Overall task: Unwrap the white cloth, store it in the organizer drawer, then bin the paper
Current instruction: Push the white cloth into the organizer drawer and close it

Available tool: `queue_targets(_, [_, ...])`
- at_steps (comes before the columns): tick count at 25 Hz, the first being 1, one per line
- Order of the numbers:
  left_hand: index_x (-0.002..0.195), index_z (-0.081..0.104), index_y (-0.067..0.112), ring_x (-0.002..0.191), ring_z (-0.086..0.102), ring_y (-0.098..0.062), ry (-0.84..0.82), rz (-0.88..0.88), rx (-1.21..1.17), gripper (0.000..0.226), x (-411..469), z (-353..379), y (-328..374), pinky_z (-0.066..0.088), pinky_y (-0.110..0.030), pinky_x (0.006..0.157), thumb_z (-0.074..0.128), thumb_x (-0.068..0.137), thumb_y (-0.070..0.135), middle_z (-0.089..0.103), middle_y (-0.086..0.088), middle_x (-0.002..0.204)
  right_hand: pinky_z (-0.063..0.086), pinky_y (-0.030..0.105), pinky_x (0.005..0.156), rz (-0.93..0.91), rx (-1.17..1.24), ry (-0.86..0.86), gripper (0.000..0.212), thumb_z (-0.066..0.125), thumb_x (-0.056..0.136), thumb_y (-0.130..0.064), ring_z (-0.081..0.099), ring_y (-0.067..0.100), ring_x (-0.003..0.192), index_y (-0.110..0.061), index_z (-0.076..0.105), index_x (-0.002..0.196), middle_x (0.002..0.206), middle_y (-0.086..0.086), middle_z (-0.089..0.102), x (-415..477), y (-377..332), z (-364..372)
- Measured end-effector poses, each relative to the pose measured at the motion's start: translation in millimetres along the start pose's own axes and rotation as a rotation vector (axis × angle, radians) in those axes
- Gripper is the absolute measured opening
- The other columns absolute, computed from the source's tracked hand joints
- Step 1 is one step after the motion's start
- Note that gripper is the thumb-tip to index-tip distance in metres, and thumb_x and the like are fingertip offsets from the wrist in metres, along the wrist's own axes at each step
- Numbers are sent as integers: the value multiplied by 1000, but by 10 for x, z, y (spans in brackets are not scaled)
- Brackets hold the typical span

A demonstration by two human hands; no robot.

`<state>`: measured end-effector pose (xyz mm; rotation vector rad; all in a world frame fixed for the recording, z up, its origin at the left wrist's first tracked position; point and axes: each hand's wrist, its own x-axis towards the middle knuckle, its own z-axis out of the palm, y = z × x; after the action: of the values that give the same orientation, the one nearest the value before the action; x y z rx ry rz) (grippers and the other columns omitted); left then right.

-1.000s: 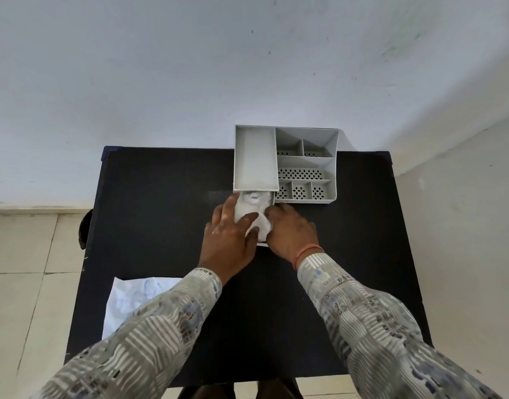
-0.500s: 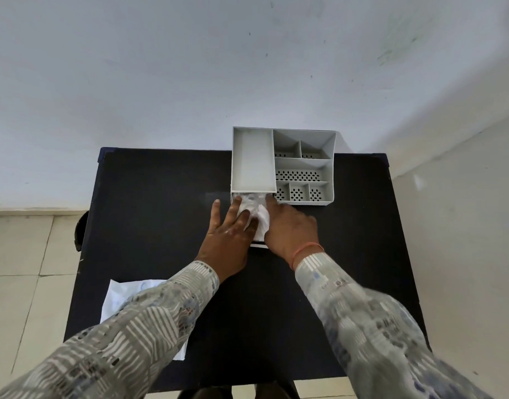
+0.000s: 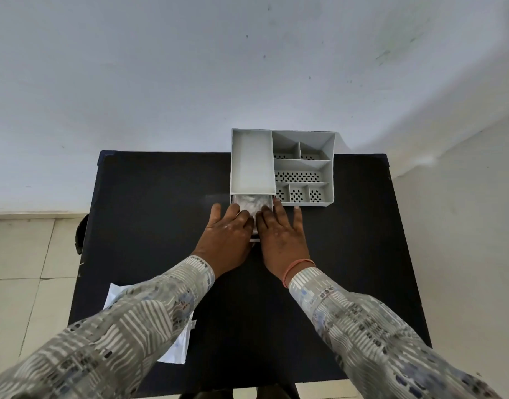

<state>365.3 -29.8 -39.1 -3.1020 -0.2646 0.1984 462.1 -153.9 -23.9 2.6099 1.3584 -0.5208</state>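
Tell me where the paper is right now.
In the head view the paper lies at the table's near-left corner, partly hidden under the left sleeve, well apart from the organizer and both hands.

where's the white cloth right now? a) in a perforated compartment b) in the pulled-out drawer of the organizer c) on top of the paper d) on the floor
b: the white cloth lies in the open drawer at the organizer's front, with the left hand and right hand pressing on it.
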Motion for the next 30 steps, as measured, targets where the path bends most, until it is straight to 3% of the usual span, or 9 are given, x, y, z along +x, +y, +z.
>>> queue_targets(4, [125, 72, 8, 123, 56, -36, -3, -46, 20, 46, 99, -82, 4, 38, -59, 104, 62, 89, 35, 67, -11, 126, 12, 73, 122, 42, 14, -73, 65, 44, 104, -24, 27, 33, 157, -23, 22, 165, 175, 2, 17, 104, -8, -63])
queue_targets(7, [128, 68, 8, 121, 58, -37, 115, -48, 32, 40, 51, -88, -45, 44, -56, 98, 61, 93, 24, 64, -13, 133, 22, 73, 119, 68, -8, -74, 64, 45, 103, -24, 50, 35, 139, -22, 26, 164, 169, 3, 28, 242, -30, -102])
queue_targets(11, [112, 79, 15, 112, 61, -34, 85, 31, 25, 26, 76, -27, -126, 44, -52, 92, 66, 91, 22, 74, -7, 113, 39, 65, 111, 52, 25, 28, 62, 51, 100, -20, 68, 35, 116, -20, 34, 160, 164, 6, 40, 205, -11, -192])
queue_targets(13, [110, 80, 15, 109, 61, -33, 72, 26, 16, 25, 148, -49, -135, 44, -51, 91, 69, 87, 20, 76, -6, 108, 51, 56, 99, 11, 5, 123, 61, 55, 98, -18, 74, 34, 99, -19, 40, 157, 164, 8, 45, 49, -14, -187])
queue_targets(15, [111, 78, 15, 110, 61, -33, 70, 8, 17, 26, 173, -92, -122, 43, -50, 92, 65, 89, 21, 76, -6, 108, 53, 50, 89, -14, -17, 126, 54, 54, 99, -16, 76, 33, 89, -19, 46, 152, 159, 6, 52, -49, -30, -134])
queue_targets(19, [128, 70, 13, 118, 60, -34, 165, -49, 25, 36, 41, -99, -89, 43, -51, 95, 63, 94, 21, 68, -11, 132, 49, 44, 84, 10, -18, 72, 36, 41, 106, -20, 76, 34, 97, -22, 57, 138, 156, 3, 53, 98, 17, -158])
queue_targets(24, [137, 67, 13, 95, 73, -32, 102, -26, 14, 46, -19, -133, -145, 51, -51, 91, 66, 91, 14, 68, -10, 139, 53, 43, 83, 18, 19, 82, 38, 41, 105, -20, 75, 35, 103, -22, 54, 141, 152, 4, 55, 214, 36, -231])
queue_targets(28, [141, 63, 19, 105, 76, -27, -12, -52, 12, 41, 238, -318, -202, 46, -52, 104, 57, 100, 18, 71, -1, 134, 56, 41, 73, -45, 26, 206, 58, 56, 91, -15, 77, 31, 91, -18, 54, 149, 152, 6, 60, 43, 75, -212])
queue_targets(30, [138, 64, 21, 104, 76, -26, -27, -73, 2, 39, 273, -368, -219, 48, -51, 103, 60, 99, 19, 73, 0, 129, 57, 42, 76, -74, 32, 170, 62, 54, 92, -14, 76, 31, 93, -16, 48, 154, 156, 7, 56, 36, 40, -182])
